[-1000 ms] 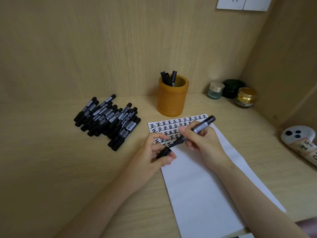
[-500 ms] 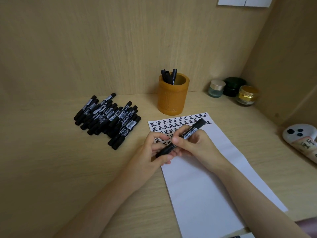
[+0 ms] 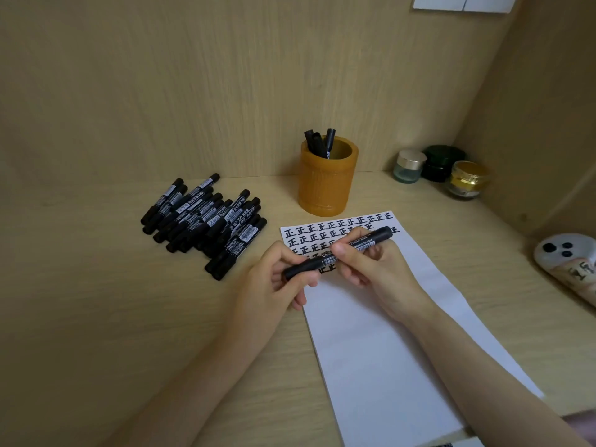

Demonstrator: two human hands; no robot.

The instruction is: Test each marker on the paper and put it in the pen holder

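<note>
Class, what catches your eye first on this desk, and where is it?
The left hand and right hand grip one black marker over a white paper sheet whose top is filled with black characters. To the left lies a heap of black markers, and behind the paper stands an amber cylindrical pen holder holding a few more.

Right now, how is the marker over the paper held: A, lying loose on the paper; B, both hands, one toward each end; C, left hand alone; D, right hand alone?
B: the left hand grips the lower end of the marker and the right hand pinches its barrel, above the paper.
</note>
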